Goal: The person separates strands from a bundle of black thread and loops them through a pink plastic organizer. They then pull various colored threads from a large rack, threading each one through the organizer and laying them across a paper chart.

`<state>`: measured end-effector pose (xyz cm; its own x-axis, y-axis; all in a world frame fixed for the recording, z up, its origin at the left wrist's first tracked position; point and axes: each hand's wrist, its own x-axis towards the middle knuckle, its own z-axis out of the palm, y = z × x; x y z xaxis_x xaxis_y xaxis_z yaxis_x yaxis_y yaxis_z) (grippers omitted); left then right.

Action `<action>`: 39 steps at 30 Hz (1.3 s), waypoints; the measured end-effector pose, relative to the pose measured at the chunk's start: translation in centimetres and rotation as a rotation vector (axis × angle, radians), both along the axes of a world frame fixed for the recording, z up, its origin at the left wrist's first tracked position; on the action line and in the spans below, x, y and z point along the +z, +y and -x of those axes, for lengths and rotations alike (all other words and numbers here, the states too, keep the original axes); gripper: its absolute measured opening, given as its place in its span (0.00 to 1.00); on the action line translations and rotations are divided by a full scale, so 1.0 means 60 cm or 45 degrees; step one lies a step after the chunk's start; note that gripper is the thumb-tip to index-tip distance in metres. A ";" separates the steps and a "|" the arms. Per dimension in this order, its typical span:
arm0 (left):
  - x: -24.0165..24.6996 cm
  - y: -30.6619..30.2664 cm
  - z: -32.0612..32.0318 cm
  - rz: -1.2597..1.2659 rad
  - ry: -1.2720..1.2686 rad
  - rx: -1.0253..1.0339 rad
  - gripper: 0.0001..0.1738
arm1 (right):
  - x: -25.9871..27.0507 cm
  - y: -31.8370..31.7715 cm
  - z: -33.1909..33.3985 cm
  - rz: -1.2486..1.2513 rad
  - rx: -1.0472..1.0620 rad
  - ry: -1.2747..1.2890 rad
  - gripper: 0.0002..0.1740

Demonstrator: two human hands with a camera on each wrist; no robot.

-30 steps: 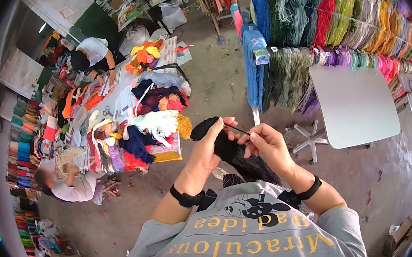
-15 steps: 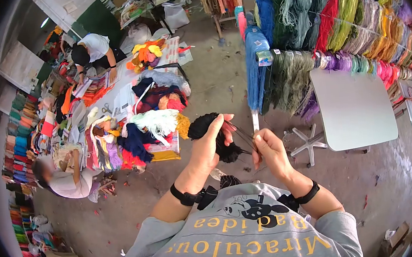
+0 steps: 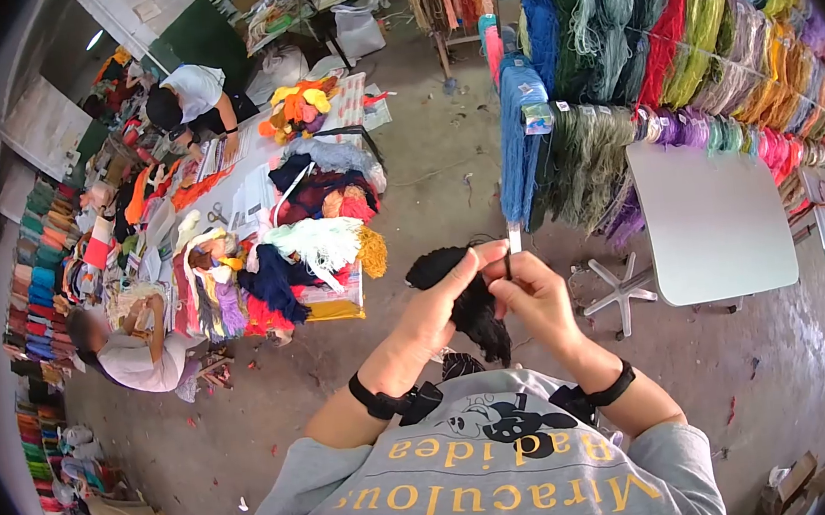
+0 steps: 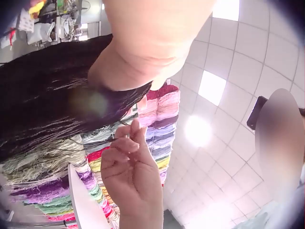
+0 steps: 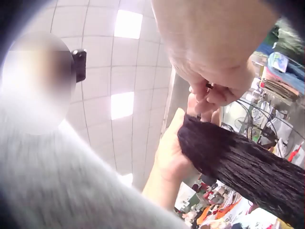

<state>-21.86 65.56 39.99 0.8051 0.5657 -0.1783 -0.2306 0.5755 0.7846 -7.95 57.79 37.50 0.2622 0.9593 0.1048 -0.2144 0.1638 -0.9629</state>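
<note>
A hank of black yarn [image 3: 482, 323] hangs from my left hand [image 3: 431, 314], which grips its upper end between thumb and fingers. My right hand [image 3: 540, 306] is right beside the left fingertips, thumb and forefinger pinching a few black strands drawn from the hank. In the right wrist view the hank [image 5: 248, 160] fans out to the lower right below the left hand [image 5: 169, 155], and a dark bit of strand shows between the right fingers [image 5: 217, 95]. The left wrist view shows the right hand [image 4: 133, 183] with curled fingers beneath the hank [image 4: 52, 95].
A table on the left carries piles of coloured yarn [image 3: 317, 252] and scissors [image 3: 217, 215]. Two people [image 3: 189, 95] work around it. Racks of hanging hanks [image 3: 671, 39] fill the right, behind a pale board [image 3: 715, 216] and a wheeled chair base [image 3: 620, 286].
The right hand first held a strand stretched away from the left hand, then several fanned strands. Now both hands are close together, slightly further right, and the hank hangs lower.
</note>
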 end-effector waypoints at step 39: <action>0.015 0.011 -0.027 0.096 -0.060 -0.086 0.24 | 0.011 -0.008 -0.034 0.053 -0.088 -0.031 0.04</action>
<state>-20.24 66.21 40.87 0.8496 0.4960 -0.1791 -0.2248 0.6478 0.7278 -5.90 57.32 38.15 0.3258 0.9427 0.0720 -0.1807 0.1368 -0.9740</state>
